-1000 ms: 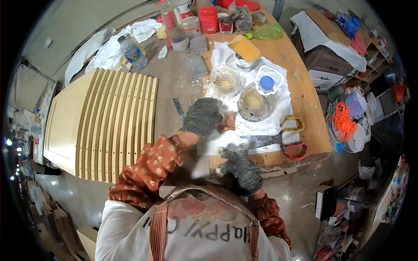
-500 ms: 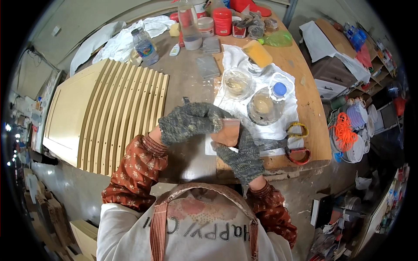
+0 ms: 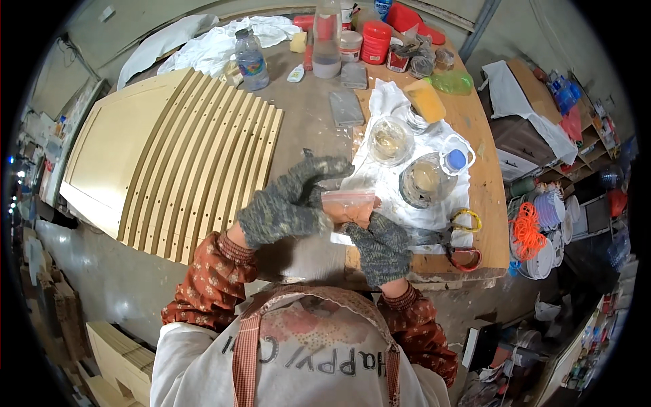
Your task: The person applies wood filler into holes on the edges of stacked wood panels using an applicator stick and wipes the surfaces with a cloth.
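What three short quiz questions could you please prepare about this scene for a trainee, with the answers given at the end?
1. Multiple choice: What does the gloved right hand grip?
A) a yellow sponge
B) a small plastic bag
C) a green bottle

2. True or false: In the picture, the row of cream panels is to the left of the white cloth.

3. Fill in the missing word: The round cap seen over the white cloth is ____ in colour.

Key: 1. B; 2. True; 3. blue
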A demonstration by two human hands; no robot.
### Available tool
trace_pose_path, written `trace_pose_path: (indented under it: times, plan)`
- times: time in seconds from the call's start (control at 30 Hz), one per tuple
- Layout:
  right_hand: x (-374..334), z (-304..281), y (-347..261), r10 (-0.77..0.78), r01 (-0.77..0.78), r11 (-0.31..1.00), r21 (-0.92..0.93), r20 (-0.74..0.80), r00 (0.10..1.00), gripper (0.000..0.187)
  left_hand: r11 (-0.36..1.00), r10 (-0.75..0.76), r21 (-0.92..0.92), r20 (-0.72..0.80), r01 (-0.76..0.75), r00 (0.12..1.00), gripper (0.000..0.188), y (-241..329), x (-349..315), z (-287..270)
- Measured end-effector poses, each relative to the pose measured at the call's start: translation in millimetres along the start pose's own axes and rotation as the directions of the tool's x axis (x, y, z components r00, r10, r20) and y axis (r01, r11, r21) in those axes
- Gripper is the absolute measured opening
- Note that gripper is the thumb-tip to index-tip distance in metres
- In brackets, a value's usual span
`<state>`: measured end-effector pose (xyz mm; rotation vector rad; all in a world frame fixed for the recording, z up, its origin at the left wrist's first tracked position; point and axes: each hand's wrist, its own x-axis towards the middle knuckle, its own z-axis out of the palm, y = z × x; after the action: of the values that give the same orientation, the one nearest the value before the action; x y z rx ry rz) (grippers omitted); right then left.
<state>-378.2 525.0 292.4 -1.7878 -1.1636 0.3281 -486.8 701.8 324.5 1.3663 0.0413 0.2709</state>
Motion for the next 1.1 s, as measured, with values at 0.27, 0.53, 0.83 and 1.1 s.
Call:
trace_pose_path:
  times: [0.27, 0.53, 0.83, 1.1]
  plan:
    - [4.4, 9.3, -17.9, 0.044, -0.044, 0.999, 0.007, 0.063, 0.997, 0.032, 1.0, 0.004, 0.031, -0.203, 0.003, 0.979, 0.064, -13.2, -20.2, 1.7]
    - [-8.7, 33.1, -31.1, -0.01, 0.01, 1.0, 0.023, 0.0, 1.0, 0.027, 0.849, 0.102, 0.526, -0.233, 0.037, 0.967, 0.03, -18.7, -49.5, -4.1]
    - [-14.9, 18.5, -23.1, 0.218, -0.244, 0.946, 0.212, 0.14, 0.966, 0.045, 0.915, 0.045, 0.398, -0.272, 0.07, 0.961, 0.023, -13.8, -40.9, -15.0]
    - [-36.1, -25.0, 11.5, 0.29, -0.193, 0.73, 0.655, -0.042, 0.956, 0.043, 0.624, -0.017, -0.78, -0.069, -0.043, 0.997, 0.023, -33.2, -11.9, -18.4]
